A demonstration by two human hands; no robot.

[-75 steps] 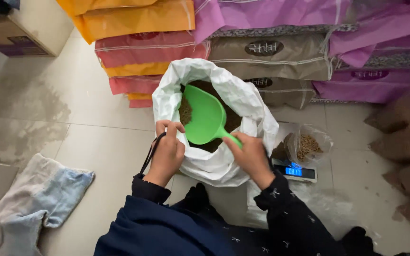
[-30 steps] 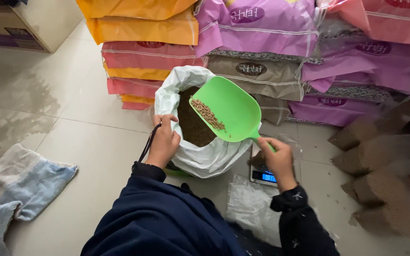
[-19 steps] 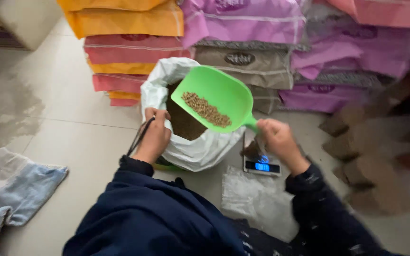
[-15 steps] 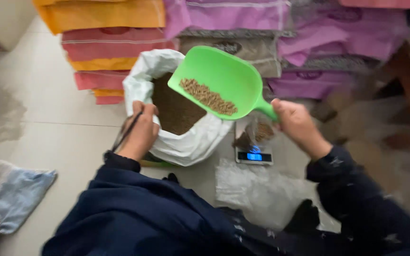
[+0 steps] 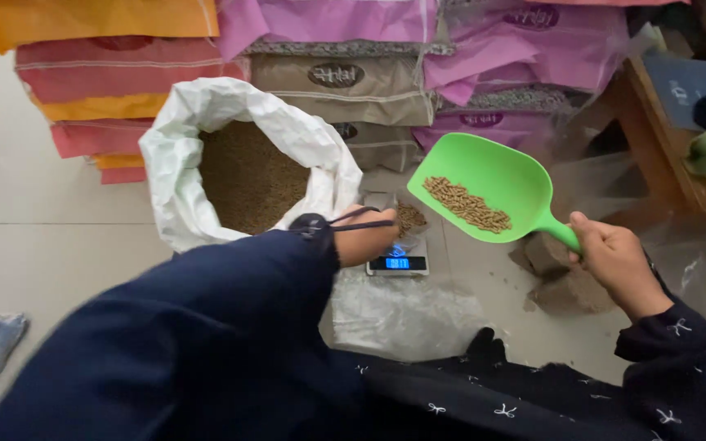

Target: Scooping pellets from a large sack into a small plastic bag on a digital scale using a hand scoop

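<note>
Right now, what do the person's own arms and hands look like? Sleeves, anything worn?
Both hands are bare, no gloves. The left hand comes out of a plain dark navy sleeve, with a thin black cord looped at the wrist. The right hand comes out of a dark sleeve patterned with small white bow shapes. No rings or watch can be made out.

Smooth glossy plastic scoop [image 5: 484, 184], crinkled woven white sack [image 5: 181, 163], matt floor tiles [image 5: 34, 245]

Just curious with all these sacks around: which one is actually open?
The white sack on the floor left of the green scoop: rolled-down top, brown pellets visible. The stacked sacks behind stay sealed.
</note>
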